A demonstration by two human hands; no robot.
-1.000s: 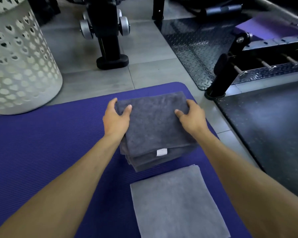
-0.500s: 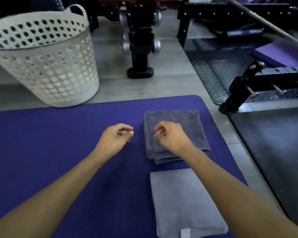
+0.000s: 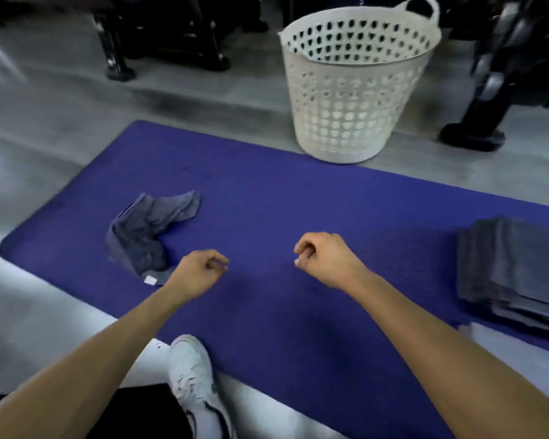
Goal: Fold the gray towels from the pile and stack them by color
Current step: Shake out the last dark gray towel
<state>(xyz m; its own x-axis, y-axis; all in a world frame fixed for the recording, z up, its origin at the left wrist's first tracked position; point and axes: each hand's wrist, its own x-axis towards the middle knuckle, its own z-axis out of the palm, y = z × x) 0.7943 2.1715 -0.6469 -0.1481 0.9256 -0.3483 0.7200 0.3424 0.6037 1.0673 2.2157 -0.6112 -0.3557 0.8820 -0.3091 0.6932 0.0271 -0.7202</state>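
On the left of the blue mat (image 3: 267, 210) lies one crumpled gray towel (image 3: 146, 232) with a small white tag, and the left hand (image 3: 197, 272) hangs just beside it, fingers loosely curled and holding nothing. The right hand (image 3: 325, 259) is over the middle of the mat, loosely curled too and empty (a white basket (image 3: 355, 90) stands on the floor behind). At the far right sits the stack (image 3: 514, 274) of folded dark gray towels.
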